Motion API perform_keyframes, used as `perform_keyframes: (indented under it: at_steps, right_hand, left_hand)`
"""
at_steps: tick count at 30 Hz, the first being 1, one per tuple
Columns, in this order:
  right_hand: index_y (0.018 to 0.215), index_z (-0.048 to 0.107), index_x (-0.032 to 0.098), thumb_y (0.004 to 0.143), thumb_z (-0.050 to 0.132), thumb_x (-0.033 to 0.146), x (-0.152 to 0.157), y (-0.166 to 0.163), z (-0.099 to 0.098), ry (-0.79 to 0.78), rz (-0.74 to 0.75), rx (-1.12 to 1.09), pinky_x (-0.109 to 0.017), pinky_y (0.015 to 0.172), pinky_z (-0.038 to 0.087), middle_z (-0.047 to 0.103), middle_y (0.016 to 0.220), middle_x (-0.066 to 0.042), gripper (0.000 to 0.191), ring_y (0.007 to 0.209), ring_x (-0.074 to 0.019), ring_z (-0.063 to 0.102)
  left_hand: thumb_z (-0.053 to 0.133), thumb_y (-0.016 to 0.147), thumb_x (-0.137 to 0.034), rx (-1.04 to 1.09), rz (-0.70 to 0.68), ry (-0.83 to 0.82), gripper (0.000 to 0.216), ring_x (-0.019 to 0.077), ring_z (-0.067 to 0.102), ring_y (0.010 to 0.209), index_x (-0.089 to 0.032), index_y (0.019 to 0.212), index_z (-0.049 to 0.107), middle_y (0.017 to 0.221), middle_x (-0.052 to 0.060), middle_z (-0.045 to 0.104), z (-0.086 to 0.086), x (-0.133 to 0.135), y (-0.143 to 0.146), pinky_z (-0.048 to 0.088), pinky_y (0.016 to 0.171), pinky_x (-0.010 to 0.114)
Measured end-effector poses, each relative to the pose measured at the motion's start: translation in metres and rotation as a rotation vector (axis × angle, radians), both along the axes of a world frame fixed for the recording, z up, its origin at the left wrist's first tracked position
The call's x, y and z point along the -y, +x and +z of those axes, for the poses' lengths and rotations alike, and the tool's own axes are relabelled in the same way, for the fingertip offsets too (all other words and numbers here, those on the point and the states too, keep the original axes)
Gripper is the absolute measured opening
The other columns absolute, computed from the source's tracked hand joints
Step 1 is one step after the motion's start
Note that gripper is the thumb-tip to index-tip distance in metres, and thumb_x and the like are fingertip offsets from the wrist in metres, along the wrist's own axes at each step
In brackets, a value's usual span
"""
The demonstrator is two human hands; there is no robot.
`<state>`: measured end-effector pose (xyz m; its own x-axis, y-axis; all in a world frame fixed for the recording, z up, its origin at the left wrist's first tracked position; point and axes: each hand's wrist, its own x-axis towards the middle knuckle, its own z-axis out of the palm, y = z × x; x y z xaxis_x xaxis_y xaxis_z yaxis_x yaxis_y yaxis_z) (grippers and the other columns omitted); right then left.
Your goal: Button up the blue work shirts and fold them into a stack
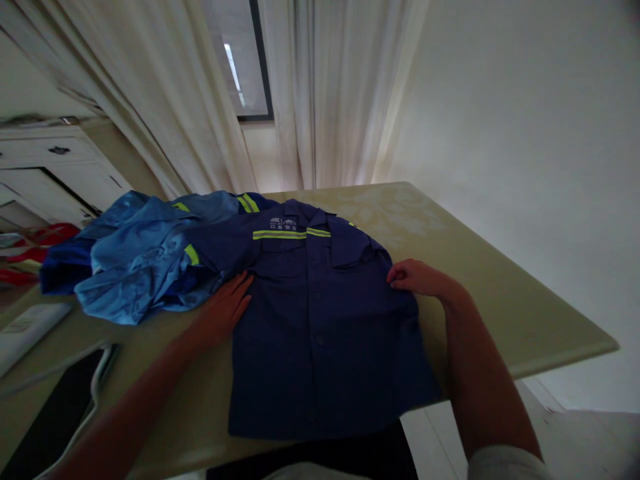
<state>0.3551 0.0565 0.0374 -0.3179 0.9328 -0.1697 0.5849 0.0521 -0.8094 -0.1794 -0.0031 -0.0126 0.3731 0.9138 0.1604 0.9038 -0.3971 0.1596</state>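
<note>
A navy work shirt [280, 353] with yellow-and-grey reflective strips lies front up on the table, its lower hem at the near edge. Its collar points away from me, and one sleeve is folded over the chest. My left hand [227, 307] rests with fingers stretched out against the shirt's left side, just below the sleeve. At the opposite side, my right hand [413, 277] has its fingers pinched on the shirt's edge. Light blue garments [145, 257] lie heaped left of the shirt, partly under its sleeve.
The pale table [490, 293] runs to a corner on the right, beside a white wall. A dark device with a white cable [97, 380] and a white flat box [30, 330] lie at the left. A white cabinet [60, 150] and curtains [345, 87] stand behind.
</note>
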Motion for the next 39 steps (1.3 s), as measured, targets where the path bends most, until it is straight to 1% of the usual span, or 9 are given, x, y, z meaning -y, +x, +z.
perform_keyframes:
  at_steps: [3,9,13,17,25,30,33,37,39]
  right_hand:
    - [0.066,0.076,0.021,0.066,0.085,0.05,0.0,0.0,-0.001,0.033,-0.032,0.034,-0.024,0.048,0.041,0.065,0.055,0.0,0.031,0.047,-0.0143,0.055]
    - [0.082,0.075,0.022,0.082,0.073,0.047,-0.012,-0.015,-0.008,0.498,-0.255,0.213,-0.034,0.073,0.052,0.07,0.076,-0.005,0.026,0.068,-0.0192,0.061]
    - [0.131,0.069,0.027,0.089,0.069,0.042,-0.01,-0.041,-0.014,0.658,-0.139,0.202,-0.047,0.1,0.053,0.065,0.127,-0.012,0.044,0.106,-0.0282,0.067]
    - [0.146,0.059,0.031,0.094,0.064,0.03,-0.016,-0.067,-0.015,0.722,0.042,0.315,-0.052,0.118,0.042,0.047,0.155,-0.011,0.052,0.135,-0.0314,0.055]
    - [0.102,0.079,0.022,0.098,0.058,0.028,-0.059,-0.101,-0.017,0.598,0.192,0.275,-0.042,0.099,0.053,0.071,0.113,-0.011,0.022,0.102,-0.0255,0.069]
    - [0.091,0.07,0.022,0.096,0.059,0.053,-0.088,-0.081,-0.021,0.577,-0.463,-0.523,-0.029,0.074,0.056,0.065,0.077,-0.001,0.033,0.068,-0.0148,0.066]
    - [0.107,0.062,0.025,0.095,0.057,0.056,-0.11,-0.042,-0.022,0.641,-0.951,-0.938,-0.028,0.074,0.057,0.063,0.092,0.001,0.034,0.073,-0.0125,0.069]
    - [0.121,0.056,0.023,0.096,0.055,0.043,-0.114,-0.002,-0.036,0.645,-1.317,-0.797,-0.038,0.085,0.058,0.06,0.118,-0.006,0.032,0.09,-0.0171,0.069]
    - [0.123,0.057,0.021,0.097,0.054,0.039,-0.106,0.0,-0.041,0.79,-1.304,-0.549,-0.042,0.094,0.056,0.06,0.125,-0.01,0.032,0.106,-0.0213,0.066]
  left_hand:
    - [0.031,0.107,-0.046,-0.012,-0.01,0.018,0.062,0.0294,0.038,0.154,-0.017,0.161,0.04,0.166,0.015,0.04,0.008,0.003,0.006,0.034,0.125,0.054]
    - [0.044,0.105,-0.047,-0.039,-0.125,-0.017,0.064,0.0295,0.037,0.155,-0.036,0.166,0.027,0.17,0.005,0.035,0.008,0.073,0.014,0.032,0.126,0.056]
    - [0.038,0.105,-0.04,0.046,0.045,0.114,0.064,0.0305,0.042,0.151,-0.032,0.167,0.024,0.169,0.007,0.036,-0.008,0.106,-0.004,0.041,0.121,0.054]
    - [0.035,0.104,-0.042,0.09,0.236,0.227,0.063,0.0381,0.046,0.147,-0.02,0.162,0.035,0.158,0.019,0.05,-0.021,0.111,-0.025,0.039,0.119,0.065]
    - [0.038,0.104,-0.056,0.369,0.219,-0.088,0.057,0.0305,0.052,0.143,-0.03,0.153,0.051,0.154,0.007,0.057,0.003,0.085,0.016,0.044,0.12,0.057]
    - [0.039,0.102,-0.061,0.89,0.227,-0.387,0.068,0.0283,0.05,0.146,-0.04,0.166,0.026,0.159,0.001,0.052,0.027,0.083,0.046,0.049,0.118,0.052]
    - [0.051,0.099,-0.058,1.31,0.333,-0.529,0.076,0.0282,0.061,0.136,-0.046,0.166,0.018,0.151,0.001,0.061,0.036,0.079,0.053,0.057,0.11,0.048]
    - [0.08,0.083,-0.041,1.684,0.477,-0.587,0.091,0.0291,0.067,0.127,-0.044,0.161,0.033,0.142,0.001,0.069,0.041,0.075,0.048,0.059,0.107,0.042]
    - [0.081,0.082,-0.041,1.741,0.534,-0.65,0.083,0.0292,0.066,0.129,-0.04,0.157,0.045,0.142,0.001,0.068,0.044,0.079,0.041,0.059,0.105,0.037]
